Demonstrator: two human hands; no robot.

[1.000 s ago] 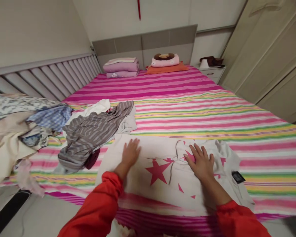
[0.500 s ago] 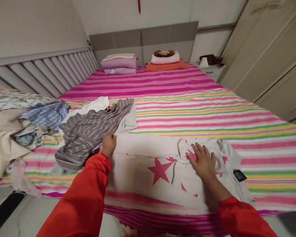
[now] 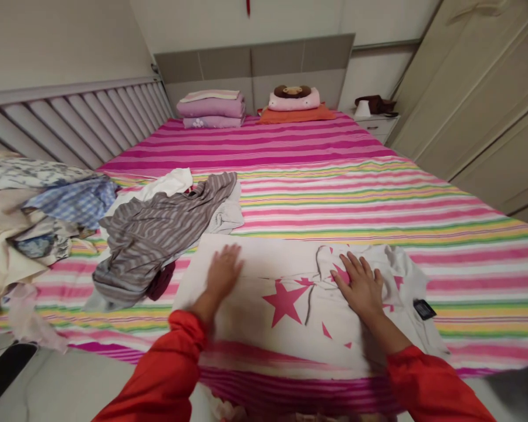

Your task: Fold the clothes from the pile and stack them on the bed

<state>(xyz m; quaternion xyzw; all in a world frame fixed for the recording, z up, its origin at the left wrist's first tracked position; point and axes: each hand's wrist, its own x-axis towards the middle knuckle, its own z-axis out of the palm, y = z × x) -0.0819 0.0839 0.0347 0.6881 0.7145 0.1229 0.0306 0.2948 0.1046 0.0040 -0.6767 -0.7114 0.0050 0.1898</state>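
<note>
A white shirt point(image 3: 264, 346) with pink stars lies spread along the front edge of the striped bed, one long side folded over. My left hand point(image 3: 224, 271), fingers apart and slightly blurred, lies on the left part of the shirt. On its right part my right hand point(image 3: 359, 286) rests flat with spread fingers, holding nothing. Near the shirt's right end a black label point(image 3: 424, 309) shows. A grey-brown striped garment point(image 3: 158, 225) lies crumpled to the left of the shirt, over white and light grey cloth.
More loose clothes point(image 3: 77, 199) pile up at the left beside the bed rail point(image 3: 70, 126). Folded purple bedding point(image 3: 213, 106) and an orange cloth point(image 3: 297, 115) under a pink roll lie by the headboard. A nightstand point(image 3: 376, 126) stands at the back right.
My left hand has left the shirt's left edge, moved right onto the cloth and opened from a closed shape. My right hand has stayed in nearly the same place.
</note>
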